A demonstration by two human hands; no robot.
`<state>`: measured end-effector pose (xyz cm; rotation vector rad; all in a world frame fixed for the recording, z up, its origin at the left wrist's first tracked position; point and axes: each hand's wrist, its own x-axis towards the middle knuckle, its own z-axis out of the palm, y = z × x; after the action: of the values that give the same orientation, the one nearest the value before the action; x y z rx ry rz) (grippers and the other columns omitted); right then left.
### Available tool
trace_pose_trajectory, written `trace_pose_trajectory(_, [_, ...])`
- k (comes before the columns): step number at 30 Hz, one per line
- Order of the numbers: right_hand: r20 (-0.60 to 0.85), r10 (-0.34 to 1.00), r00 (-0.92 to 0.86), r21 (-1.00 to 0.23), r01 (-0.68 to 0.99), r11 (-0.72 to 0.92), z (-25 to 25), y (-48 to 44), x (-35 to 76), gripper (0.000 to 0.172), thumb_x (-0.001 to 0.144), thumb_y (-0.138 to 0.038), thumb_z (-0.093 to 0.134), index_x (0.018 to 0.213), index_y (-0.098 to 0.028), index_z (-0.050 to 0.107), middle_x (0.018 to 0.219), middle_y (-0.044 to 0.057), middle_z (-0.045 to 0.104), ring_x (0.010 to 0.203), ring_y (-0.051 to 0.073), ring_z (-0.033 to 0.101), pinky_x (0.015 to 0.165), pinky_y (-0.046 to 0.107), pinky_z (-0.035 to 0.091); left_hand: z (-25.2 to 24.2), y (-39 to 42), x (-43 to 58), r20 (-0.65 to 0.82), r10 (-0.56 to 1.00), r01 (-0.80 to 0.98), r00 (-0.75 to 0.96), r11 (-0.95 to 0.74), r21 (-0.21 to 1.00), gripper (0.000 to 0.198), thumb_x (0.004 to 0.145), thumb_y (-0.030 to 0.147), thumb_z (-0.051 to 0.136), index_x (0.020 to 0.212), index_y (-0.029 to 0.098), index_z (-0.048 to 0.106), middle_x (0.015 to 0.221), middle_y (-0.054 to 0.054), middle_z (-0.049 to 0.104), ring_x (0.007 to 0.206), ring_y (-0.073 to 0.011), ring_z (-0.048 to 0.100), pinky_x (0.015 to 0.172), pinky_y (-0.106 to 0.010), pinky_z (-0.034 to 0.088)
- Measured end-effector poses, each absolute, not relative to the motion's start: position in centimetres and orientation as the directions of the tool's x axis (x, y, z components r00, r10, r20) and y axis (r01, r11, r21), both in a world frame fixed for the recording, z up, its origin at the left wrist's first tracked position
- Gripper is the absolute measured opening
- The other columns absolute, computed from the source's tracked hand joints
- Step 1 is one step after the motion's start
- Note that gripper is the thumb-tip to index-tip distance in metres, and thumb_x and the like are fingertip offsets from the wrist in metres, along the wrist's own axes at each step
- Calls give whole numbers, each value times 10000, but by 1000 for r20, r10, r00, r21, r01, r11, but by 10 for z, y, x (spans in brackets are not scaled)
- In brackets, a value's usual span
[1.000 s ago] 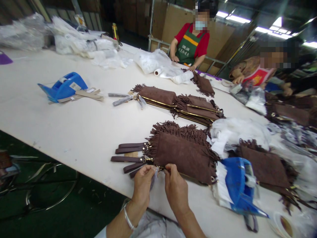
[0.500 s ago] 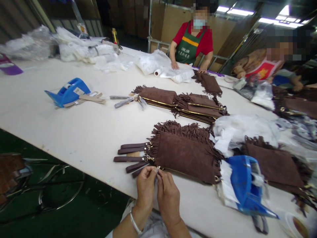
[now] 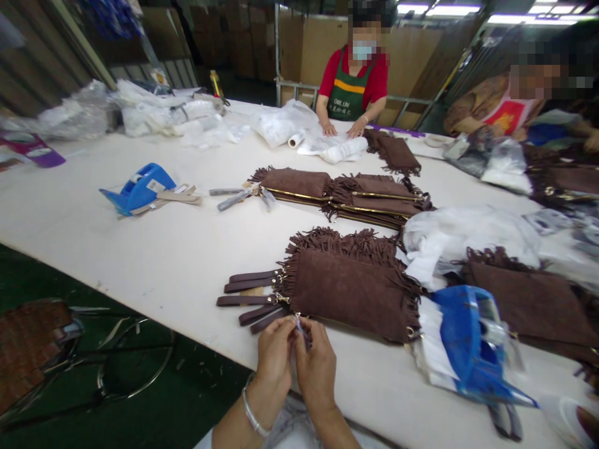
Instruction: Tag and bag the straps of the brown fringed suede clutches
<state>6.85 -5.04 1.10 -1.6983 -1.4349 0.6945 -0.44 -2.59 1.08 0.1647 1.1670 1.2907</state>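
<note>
A dark brown suede bag with fringed edges [image 3: 350, 290] lies on top of a stack at the table's front. Just below its near left corner, my left hand [image 3: 275, 352] and my right hand [image 3: 316, 358] meet, fingertips pinched together. Between them shows a small greyish strip [image 3: 302, 329], next to a bit of metal at the bag's corner; the fingers hide most of it. Several brown wrist straps [image 3: 248, 301] with gold clasps stick out to the left of the stack.
Blue tape dispensers stand at the right [image 3: 472, 343] and far left [image 3: 143, 187]. More brown bags [image 3: 299, 184] lie beyond, near white plastic wrapping [image 3: 468, 240]. Across the table [image 3: 187, 249], a person in a green apron [image 3: 349, 93] presses on plastic; another person sits at the right.
The view has shifted slightly. My hands stay together at the bag's corner, with the right fingers bent a little differently around the strip. The person opposite has moved both hands closer together on the plastic.
</note>
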Motion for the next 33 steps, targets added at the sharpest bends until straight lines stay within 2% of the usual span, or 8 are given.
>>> trace_pose_trajectory(4, [75,980,187,-885,465,-21,9,-50,77,211,896,-203,465,1034,-203,625,981,59,648,918,185,605,819,293,464,11,-20,-9,-635,770,-729,-60,401,555,120,615,87,744,715,94,677,757,-66,684,692,-141,623,668,-224,502])
trace_pose_trajectory(10, [11,981,192,-941,334,-55,2,-49,84,228,887,-251,485,1040,-200,646,987,60,665,884,184,618,799,287,474,15,-8,-16,-777,628,-714,47,565,413,110,677,-19,635,701,87,655,704,-71,675,614,-124,623,616,-208,503])
trace_pose_trajectory(17, [-22,982,190,-961,265,-73,0,-47,88,237,853,-263,514,1022,-206,670,962,58,673,853,185,616,783,285,480,19,-6,-19,-799,591,-702,109,615,359,139,671,-25,627,671,113,632,628,-49,654,558,-123,609,595,-215,505])
trace_pose_trajectory(24, [-85,980,181,-975,186,-119,-1,-45,88,230,866,-294,513,1017,-207,663,986,57,673,880,188,613,810,292,471,18,-4,-24,-817,565,-679,117,646,349,175,628,-33,683,685,125,637,658,-55,668,579,-149,628,608,-242,514])
trace_pose_trajectory(29, [-61,983,171,-973,209,-97,0,-47,88,231,887,-296,496,1035,-212,652,997,53,667,896,186,608,817,291,465,16,-8,-22,-806,584,-676,98,634,377,165,621,-8,727,701,120,661,690,-58,678,605,-148,630,628,-241,502])
trace_pose_trajectory(33, [-28,983,180,-969,235,-71,-2,-51,88,236,893,-296,490,1029,-206,661,994,60,674,907,190,613,821,295,471,17,-14,-18,-754,656,-649,48,594,475,139,618,27,740,718,105,685,729,-70,693,629,-143,630,628,-228,489])
